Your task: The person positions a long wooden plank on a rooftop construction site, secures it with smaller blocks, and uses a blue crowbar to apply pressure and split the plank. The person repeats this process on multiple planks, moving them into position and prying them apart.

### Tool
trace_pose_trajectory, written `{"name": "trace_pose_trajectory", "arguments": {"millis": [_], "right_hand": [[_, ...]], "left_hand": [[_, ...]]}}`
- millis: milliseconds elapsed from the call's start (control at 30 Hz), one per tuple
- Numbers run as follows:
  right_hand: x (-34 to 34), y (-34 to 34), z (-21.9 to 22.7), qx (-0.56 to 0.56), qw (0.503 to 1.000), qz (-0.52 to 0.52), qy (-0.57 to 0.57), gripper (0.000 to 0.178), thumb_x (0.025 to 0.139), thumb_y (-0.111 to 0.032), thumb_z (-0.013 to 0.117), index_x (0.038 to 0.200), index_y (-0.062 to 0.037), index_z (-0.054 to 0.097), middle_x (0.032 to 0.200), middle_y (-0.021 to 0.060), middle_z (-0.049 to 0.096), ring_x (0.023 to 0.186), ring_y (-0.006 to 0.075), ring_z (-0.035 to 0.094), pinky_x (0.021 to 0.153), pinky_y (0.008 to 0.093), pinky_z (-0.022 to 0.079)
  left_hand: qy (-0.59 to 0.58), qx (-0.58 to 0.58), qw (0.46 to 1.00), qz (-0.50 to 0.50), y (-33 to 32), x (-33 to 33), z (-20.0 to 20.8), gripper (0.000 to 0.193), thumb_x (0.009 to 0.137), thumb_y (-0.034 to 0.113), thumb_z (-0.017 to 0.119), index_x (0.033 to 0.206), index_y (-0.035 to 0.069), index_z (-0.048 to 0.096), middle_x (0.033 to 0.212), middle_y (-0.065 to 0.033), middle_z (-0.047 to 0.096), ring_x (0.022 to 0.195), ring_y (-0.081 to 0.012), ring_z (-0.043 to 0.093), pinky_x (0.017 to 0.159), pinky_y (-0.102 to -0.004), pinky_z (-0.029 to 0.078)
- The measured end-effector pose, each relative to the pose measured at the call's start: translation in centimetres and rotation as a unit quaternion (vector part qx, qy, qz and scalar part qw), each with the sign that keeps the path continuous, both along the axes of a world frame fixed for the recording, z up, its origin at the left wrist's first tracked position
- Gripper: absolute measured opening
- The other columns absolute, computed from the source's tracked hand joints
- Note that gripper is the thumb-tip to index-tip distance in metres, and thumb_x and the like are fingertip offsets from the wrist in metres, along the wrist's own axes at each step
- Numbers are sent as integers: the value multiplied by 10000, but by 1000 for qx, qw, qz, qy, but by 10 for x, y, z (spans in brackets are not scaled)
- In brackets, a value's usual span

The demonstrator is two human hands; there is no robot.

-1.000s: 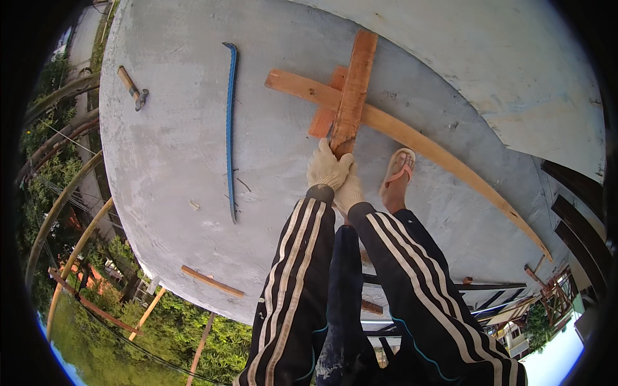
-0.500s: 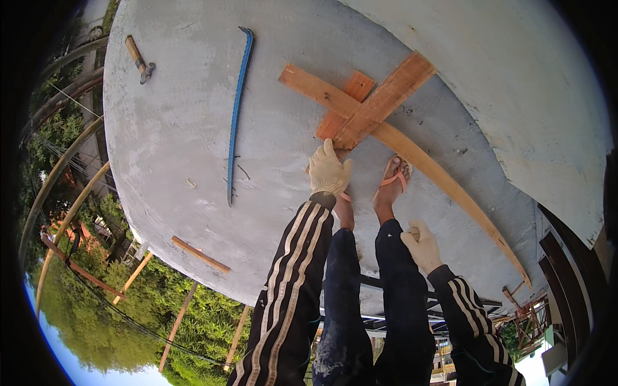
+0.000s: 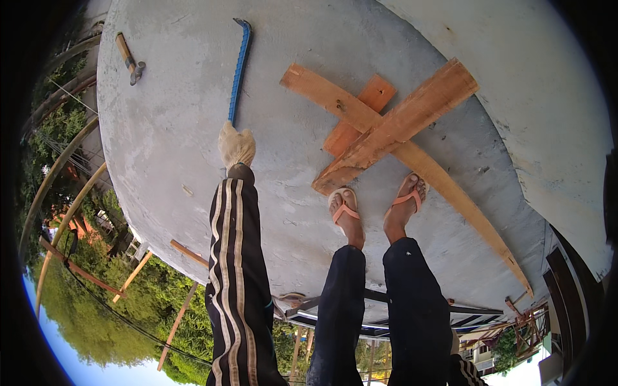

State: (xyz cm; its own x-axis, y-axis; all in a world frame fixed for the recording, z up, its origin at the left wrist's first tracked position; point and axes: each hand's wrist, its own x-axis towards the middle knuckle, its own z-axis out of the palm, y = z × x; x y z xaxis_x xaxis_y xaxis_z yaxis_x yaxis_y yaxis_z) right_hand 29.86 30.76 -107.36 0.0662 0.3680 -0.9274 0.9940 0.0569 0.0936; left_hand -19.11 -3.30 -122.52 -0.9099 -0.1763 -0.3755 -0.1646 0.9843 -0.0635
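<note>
My left hand [image 3: 237, 147], in a cream knit glove, is closed around the lower part of a blue pry bar [image 3: 241, 71] with a hooked far end. My hand and sleeve hide the bar's near end. Only a sliver of my right hand [image 3: 455, 342] shows beside my right trouser leg, so its fingers are hidden. In front of my feet a wide wooden board [image 3: 412, 119] lies across a long plank [image 3: 460, 190] and a short reddish board piece [image 3: 378, 93].
A hammer [image 3: 131, 59] with a wooden handle lies at the far left of the grey concrete slab [image 3: 174, 128]. A wood strip [image 3: 188, 252] is near the slab's left edge, with trees [image 3: 109, 309] beyond it. My sandalled feet [image 3: 346, 212] stand close to the boards.
My left hand has let go of the wide board and moved left onto the pry bar. The wide board now lies farther right. My right hand has drawn back toward the lower edge.
</note>
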Motion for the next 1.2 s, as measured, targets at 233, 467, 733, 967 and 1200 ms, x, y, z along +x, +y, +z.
{"name": "trace_pose_trajectory", "arguments": {"millis": [233, 467, 733, 967, 1200], "right_hand": [[-65, -28, -87, 26, 995, -43, 87, 389, 881, -194, 694, 1205, 5, 608, 916, 138, 714, 819, 219, 678, 760, 349, 536], [-62, 2, -37, 24, 993, -38, 109, 368, 895, -171, 684, 1207, 7, 609, 915, 116, 710, 806, 184, 667, 749, 327, 535], [-74, 77, 123, 54, 988, 38, 143, 354, 913, -138, 679, 1230, 4, 609, 949, 88, 704, 860, 145, 658, 788, 306, 537], [-193, -4, 155, -119, 909, -74, 394, 584, 931, -88, 700, 1439, 11, 429, 1221, 176, 633, 1077, 202, 661, 941, 323, 526], [-364, -110, 211, -451, 625, -112, 627, 646, 931, -177, 721, 1422, 20, 350, 1215, 198, 578, 1084, 256, 594, 932, 382, 472]], "left_hand": [[70, -50, 996, 17, -73, 21, -63, 483, 944, 405, 586, 1205, -1, 603, 1191, -251, 625, 1130, -439, 602, 953, -513, 488], [-41, 23, 998, -29, -84, 18, -47, 379, 1045, 341, 492, 1202, 10, 587, 1129, -254, 636, 1035, -445, 632, 874, -526, 517], [-36, 422, 893, 154, -21, 65, 62, 476, 1007, 489, 601, 951, 18, 627, 608, -6, 508, 524, -99, 567, 537, -302, 517], [-209, 609, 732, 222, 29, 87, 272, 385, 954, 389, 720, 856, 34, 610, 596, 21, 526, 503, -68, 527, 472, -255, 460], [-83, 826, 557, -37, 131, 18, 399, 335, 937, 353, 747, 1015, 35, 677, 768, -28, 653, 658, -77, 596, 611, -255, 508]]}}
